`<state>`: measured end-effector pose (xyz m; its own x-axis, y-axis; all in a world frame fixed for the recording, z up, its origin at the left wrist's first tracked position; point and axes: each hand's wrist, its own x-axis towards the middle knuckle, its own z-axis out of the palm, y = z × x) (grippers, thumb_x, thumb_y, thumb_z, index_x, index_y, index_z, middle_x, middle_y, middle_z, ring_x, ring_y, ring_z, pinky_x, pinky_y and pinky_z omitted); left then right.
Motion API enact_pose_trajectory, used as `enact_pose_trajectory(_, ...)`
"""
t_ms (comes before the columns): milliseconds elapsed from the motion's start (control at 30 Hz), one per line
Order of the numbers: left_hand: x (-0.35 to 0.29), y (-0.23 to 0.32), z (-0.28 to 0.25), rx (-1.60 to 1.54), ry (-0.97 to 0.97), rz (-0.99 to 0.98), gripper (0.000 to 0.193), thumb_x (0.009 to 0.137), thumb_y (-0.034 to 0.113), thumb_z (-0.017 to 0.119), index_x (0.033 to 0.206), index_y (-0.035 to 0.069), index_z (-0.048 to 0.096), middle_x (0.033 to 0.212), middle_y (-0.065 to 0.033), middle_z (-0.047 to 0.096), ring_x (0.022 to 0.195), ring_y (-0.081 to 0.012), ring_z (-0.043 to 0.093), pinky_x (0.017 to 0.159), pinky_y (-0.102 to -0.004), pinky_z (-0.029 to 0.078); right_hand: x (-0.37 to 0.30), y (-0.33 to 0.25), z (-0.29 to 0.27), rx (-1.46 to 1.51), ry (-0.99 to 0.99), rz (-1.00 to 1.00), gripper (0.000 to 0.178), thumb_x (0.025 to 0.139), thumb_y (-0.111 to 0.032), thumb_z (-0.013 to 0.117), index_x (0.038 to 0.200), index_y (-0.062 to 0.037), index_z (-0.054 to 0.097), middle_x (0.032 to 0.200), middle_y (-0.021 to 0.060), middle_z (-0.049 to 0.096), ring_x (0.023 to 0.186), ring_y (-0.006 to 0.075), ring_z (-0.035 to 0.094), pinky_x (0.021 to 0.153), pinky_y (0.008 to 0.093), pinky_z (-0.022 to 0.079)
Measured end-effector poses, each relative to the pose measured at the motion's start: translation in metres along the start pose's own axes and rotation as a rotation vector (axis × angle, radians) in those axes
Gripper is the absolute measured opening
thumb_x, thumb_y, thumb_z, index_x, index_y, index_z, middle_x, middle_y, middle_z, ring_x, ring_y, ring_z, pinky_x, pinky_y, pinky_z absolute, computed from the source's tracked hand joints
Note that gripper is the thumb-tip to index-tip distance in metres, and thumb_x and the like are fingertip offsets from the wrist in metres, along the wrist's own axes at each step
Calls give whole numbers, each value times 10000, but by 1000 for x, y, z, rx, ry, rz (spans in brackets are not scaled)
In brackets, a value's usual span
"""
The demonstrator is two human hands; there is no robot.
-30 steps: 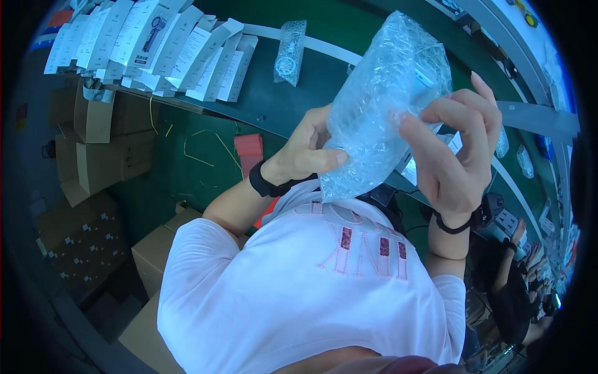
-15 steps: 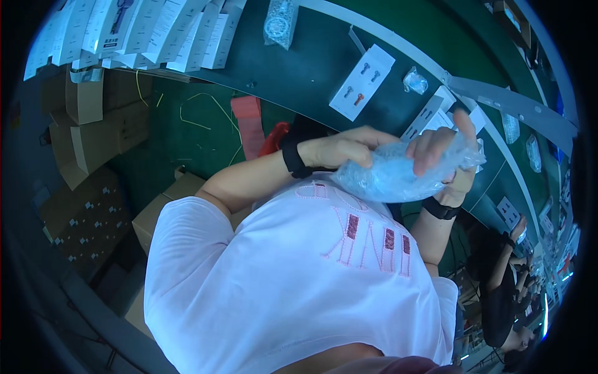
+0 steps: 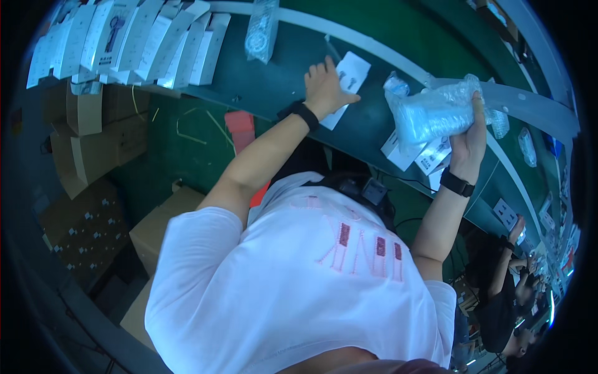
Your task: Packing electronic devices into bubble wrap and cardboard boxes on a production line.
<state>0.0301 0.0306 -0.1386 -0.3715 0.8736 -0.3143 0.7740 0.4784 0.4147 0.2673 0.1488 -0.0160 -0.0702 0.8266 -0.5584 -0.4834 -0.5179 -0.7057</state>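
Over the desk [image 3: 261,84], our left hand [image 3: 324,90], off the bubble bag [image 3: 430,116] now, spreads at a box [image 3: 353,70]; our right hand [image 3: 470,143] alone grips the bag.

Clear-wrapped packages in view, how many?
5 visible: held package in right hand; small package partly behind it; long package beside white boxes; two packages farther right. Others may be hidden.

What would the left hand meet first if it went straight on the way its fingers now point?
Probably the thin flap at the far end of the white printed carton; depth is unclear, so the left hand might pass above.
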Motion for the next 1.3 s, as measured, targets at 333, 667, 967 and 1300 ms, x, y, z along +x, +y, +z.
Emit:
enact_pose_trajectory(333,-82,8,-126,-1275,-628,391,1031,653,253,750,1474,34,164,1390,-134,408,1281,-238,405,1074,-370,311,-56,-58,93,59,-374,-482,411,935,-197,576,1240,53,462,1205,203,563,1120,279,569,953,429,475)
enact_pose_trajectory(667,-102,0,-111,-1685,-879,351,1028,631,325,787,1455,11,258,1411,-126,397,1289,-228,399,1096,-349,264,-96,-32,131,-718,-552,-227,279,907,-241,617,1070,-14,622,1003,71,656,907,152,637,819,292,488)
enact_pose_trajectory(967,-115,-17,-125,-1441,-535,381,790,664,197,837,1311,9,424,1186,-77,556,1097,-160,526,955,-316,414,-148,-1,114,-1461,-1031,-382,265,899,-102,552,1115,40,610,1089,143,616,970,254,594,854,325,461)
enact_pose_trajectory(1300,-103,-65,-151,-1233,-23,132,749,650,77,833,1273,8,423,1161,-92,566,1075,-173,563,913,-321,462,104,109,-11,-1709,-129,-364,514,775,-147,720,1247,-86,524,883,198,658,825,288,653,778,334,520)
